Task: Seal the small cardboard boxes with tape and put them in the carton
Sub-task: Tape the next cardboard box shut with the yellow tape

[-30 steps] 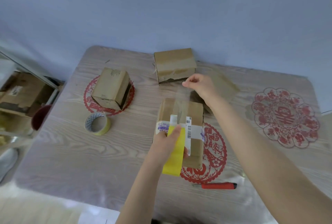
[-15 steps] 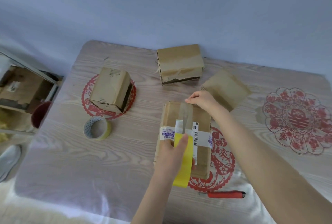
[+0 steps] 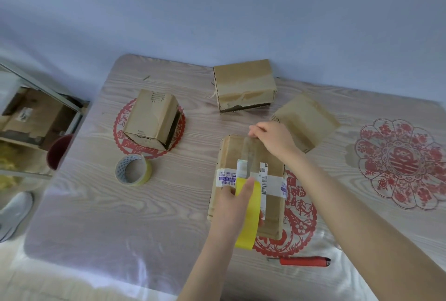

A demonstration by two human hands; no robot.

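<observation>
- Left hand (image 3: 229,206): fingers and thumb curled round a yellow tape roll (image 3: 248,230), holding it on its edge on the near half of the middle box, forefinger laid along the top of the roll.
- Right hand (image 3: 275,139): fingers curled, tips pinching or pressing the free end of the tape strip (image 3: 248,156) at the far edge of the same box; which of the two I cannot tell.
- Tape strip: clear, runs straight from the roll up the middle of the box top to the right hand.
- Middle box (image 3: 229,153): small, brown cardboard, lying flat near the centre of the worktop (image 3: 96,204), a white barcoded label (image 3: 272,182) across its top. It partly covers a red paper-cut (image 3: 299,223).
- Left box (image 3: 150,119): small, standing on another red paper-cut, one open end facing right.
- Far box (image 3: 243,83): by the wall edge, old tape across its top, lower front edge torn.
- Right box (image 3: 306,119): just behind the right hand, tilted.
- Spare tape roll (image 3: 132,169): lying flat, left of the middle box.
- Red knife (image 3: 304,261): near the front edge, right of the left forearm.
- Round red paper-cut (image 3: 400,163): at the right end, nothing on it.
- Shelf box (image 3: 24,117): cardboard, off the left edge of the worktop.
</observation>
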